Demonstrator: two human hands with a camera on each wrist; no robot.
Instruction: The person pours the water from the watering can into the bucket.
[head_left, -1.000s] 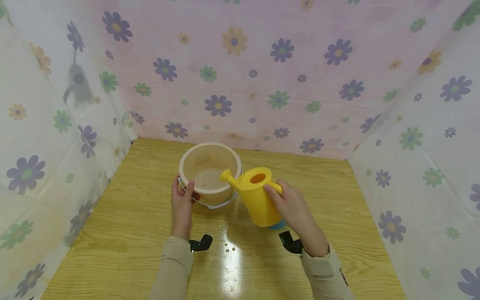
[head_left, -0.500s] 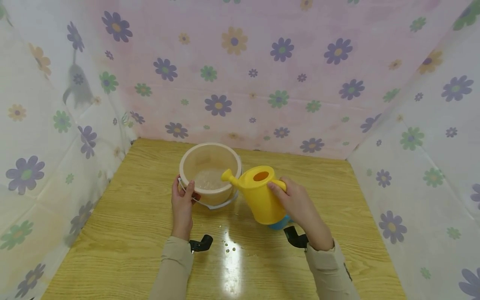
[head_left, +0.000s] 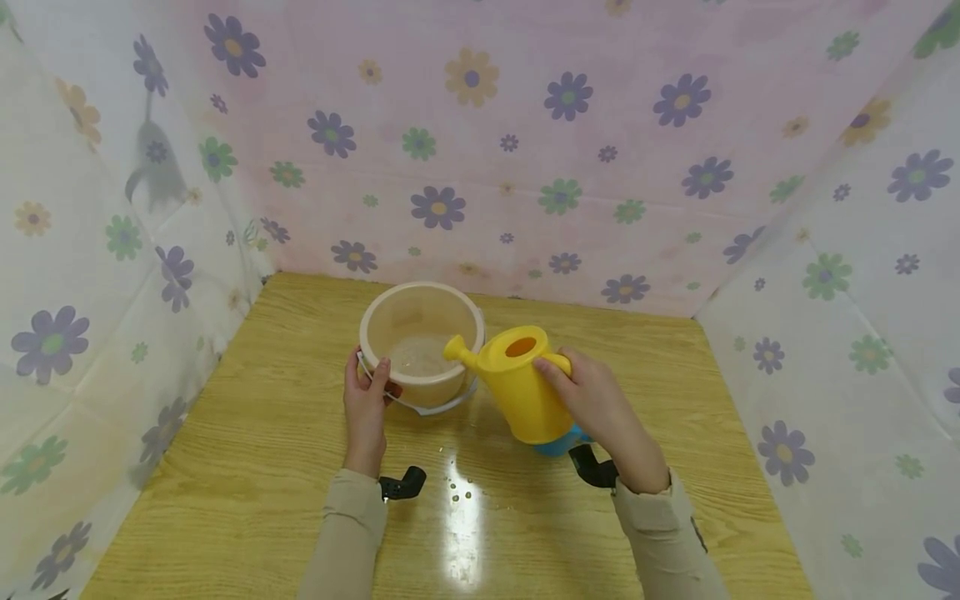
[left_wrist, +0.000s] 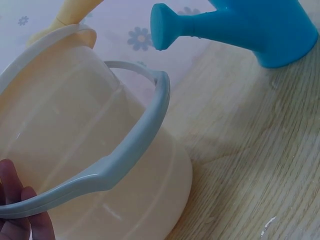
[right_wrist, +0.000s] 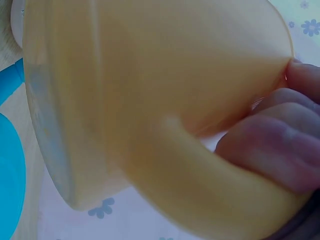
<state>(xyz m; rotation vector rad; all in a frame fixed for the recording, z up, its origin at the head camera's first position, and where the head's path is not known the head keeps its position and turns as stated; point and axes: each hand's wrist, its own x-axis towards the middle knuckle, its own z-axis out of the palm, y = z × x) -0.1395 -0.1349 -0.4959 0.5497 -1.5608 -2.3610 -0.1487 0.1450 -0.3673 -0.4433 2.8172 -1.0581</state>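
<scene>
A pale peach bucket [head_left: 435, 390] stands on the table, its grey bail handle [left_wrist: 130, 150] hanging down on the near side. My left hand [head_left: 365, 408] holds the bucket's left side, thumb up at the rim and fingers by the handle. My right hand [head_left: 596, 400] grips the handle of a yellow watering can [head_left: 528, 400], which tilts left with its spout [head_left: 459, 350] over the bucket's right rim. Small glints show on the bucket's floor below the spout. In the right wrist view, curled fingers [right_wrist: 270, 140] wrap the can's handle.
Behind the yellow can, a blue watering can [left_wrist: 285, 35] rests on the wooden table [head_left: 247, 433], mostly hidden in the head view. Several small drops [head_left: 455, 497] lie near the front. Flowered cloth walls [head_left: 480, 167] enclose the back and both sides.
The yellow watering can has shifted slightly right and up, showing more of the blue one. Splashes visible in the bucket half a second ago have lessened. My left hand has kept its hold.
</scene>
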